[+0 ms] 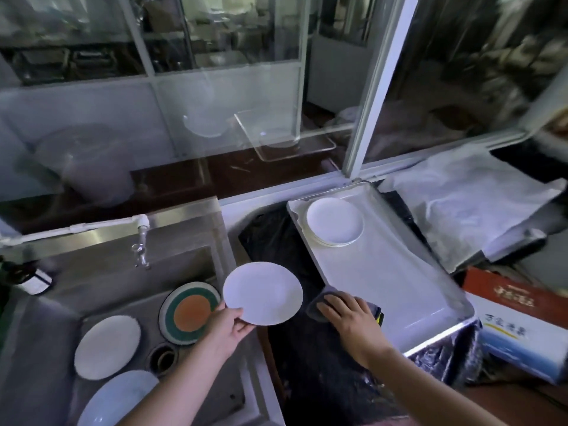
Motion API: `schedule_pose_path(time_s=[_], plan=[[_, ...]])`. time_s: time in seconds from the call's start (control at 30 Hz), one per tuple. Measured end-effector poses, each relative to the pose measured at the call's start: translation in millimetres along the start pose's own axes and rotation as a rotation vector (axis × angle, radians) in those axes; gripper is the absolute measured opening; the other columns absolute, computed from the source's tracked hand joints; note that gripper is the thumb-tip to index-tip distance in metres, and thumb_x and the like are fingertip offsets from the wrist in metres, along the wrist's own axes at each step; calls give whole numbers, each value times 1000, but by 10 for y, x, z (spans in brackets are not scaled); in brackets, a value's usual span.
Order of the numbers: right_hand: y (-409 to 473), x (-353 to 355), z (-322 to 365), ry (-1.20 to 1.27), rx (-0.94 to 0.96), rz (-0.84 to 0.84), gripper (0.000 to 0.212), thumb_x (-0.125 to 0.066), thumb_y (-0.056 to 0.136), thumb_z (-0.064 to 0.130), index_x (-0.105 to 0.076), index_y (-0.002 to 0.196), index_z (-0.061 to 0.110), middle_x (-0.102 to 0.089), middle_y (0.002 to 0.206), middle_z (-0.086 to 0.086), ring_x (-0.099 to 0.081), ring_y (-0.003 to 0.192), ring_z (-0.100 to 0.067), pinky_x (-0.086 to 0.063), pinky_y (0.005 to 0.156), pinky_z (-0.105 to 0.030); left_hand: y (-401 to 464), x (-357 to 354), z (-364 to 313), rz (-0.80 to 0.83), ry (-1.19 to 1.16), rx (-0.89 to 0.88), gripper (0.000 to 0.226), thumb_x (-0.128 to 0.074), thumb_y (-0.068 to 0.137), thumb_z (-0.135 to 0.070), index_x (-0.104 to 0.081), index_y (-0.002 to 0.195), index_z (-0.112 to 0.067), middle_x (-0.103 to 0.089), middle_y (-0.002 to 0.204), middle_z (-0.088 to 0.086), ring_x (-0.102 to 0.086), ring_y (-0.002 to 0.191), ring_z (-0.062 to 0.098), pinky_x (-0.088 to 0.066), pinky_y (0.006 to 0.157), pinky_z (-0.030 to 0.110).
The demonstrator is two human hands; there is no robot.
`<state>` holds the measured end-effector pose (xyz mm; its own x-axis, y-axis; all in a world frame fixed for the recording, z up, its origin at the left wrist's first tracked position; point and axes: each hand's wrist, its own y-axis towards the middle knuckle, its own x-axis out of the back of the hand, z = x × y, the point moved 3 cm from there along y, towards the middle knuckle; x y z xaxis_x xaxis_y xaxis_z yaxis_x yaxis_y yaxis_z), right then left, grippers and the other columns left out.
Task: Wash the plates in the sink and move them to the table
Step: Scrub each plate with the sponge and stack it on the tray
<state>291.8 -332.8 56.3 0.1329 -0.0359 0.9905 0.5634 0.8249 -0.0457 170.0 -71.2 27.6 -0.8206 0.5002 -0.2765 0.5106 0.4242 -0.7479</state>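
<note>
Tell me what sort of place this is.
Probably a dishwashing corner of a kitchen: a steel sink with a tap holds plates, a white plate is in the left hand, and washed plates sit stacked on a tray.

Three plates (pixel 107 345) in sink (pixel 101 281), plate stack (pixel 335 222) on tray (pixel 393 272) right

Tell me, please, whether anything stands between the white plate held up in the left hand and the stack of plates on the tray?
Nothing visible does. The left hand holds the white plate over the sink's edge, and the tray lies bare between it and the stack. The right hand, on a grey cloth, sits nearer, beside that path.
</note>
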Motion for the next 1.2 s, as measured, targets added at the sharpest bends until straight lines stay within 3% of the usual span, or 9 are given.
schedule_pose_path(time_s=[0.1, 0.2, 0.3, 0.4, 0.73, 0.93, 1.03, 1.13, 1.2], plan=[[-32, 62, -232, 4, -54, -26, 59, -72, 77, 18, -58, 133, 27, -57, 135, 6, -55, 126, -26, -51, 93, -40, 119, -334, -44, 15, 5, -2, 70, -44, 97, 15, -38, 157, -22, -48, 152, 14, -53, 131, 41, -45, 105, 60], [-53, 102, -468, -11, -68, -77, 52, -49, 79, 16, -63, 128, 25, -61, 129, 5, -59, 120, -26, -54, 88, -40, 175, -731, -31, 45, -7, -5, 69, -44, 98, 15, -39, 155, -22, -50, 148, 14, -57, 120, 38, -47, 102, 59], [-12, 54, -766, -5, -75, -53, 65, -64, 66, 6, -63, 129, 24, -60, 130, 4, -60, 119, -27, -54, 88, -40, 290, -1144, -15, 62, -2, -24, 67, -44, 97, 15, -43, 152, -25, -54, 137, 13, -58, 111, 36, -48, 97, 56], [32, 34, -1095, 47, -83, -54, 72, -75, 61, 0, -64, 129, 23, -60, 130, 5, -60, 118, -27, -53, 89, -40, 431, -1571, 30, 67, -8, -32, 68, -45, 97, 14, -45, 151, -27, -56, 141, 11, -60, 114, 37, -50, 96, 56], [160, -45, -2137, 133, -44, -53, 68, -64, 62, 4, -62, 127, 23, -61, 129, 6, -59, 116, -25, -54, 86, -37, 945, -2736, 196, -31, -97, -60, 62, -40, 97, 13, -51, 142, -28, -61, 128, 10, -59, 111, 33, -51, 97, 50], [185, -180, -2419, 242, -27, -79, 70, -64, 61, 3, -57, 127, 27, -60, 127, 10, -58, 114, -20, -54, 86, -33, 1218, -2971, 219, -184, -132, -74, 33, -50, 91, 14, -60, 118, -3, -65, 126, 23, -65, 102, 36, -58, 87, 48], [195, -290, -2485, 277, -27, -59, 74, -67, 60, 3, -57, 129, 27, -59, 129, 11, -60, 113, -21, -54, 86, -34, 1259, -3081, 201, -215, -102, -79, 36, -60, 94, 7, -57, 130, 4, -63, 123, 23, -64, 103, 36, -57, 91, 48], [194, -380, -2502, 311, -27, -47, 73, -63, 62, 3, -56, 130, 28, -59, 129, 12, -60, 115, -19, -54, 88, -34, 1198, -3115, 234, -210, -88, -64, 28, -57, 97, 3, -58, 124, -2, -61, 108, 18, -60, 90, 29, -57, 83, 43], [204, -424, -2508, 328, -28, -38, 73, -64, 62, 2, -56, 130, 28, -59, 130, 12, -60, 115, -19, -54, 88, -34, 1216, -3065, 318, -209, -65, 2, 22, -56, 96, -6, -60, 117, -10, -58, 105, 12, -55, 84, 24, -55, 88, 41]])
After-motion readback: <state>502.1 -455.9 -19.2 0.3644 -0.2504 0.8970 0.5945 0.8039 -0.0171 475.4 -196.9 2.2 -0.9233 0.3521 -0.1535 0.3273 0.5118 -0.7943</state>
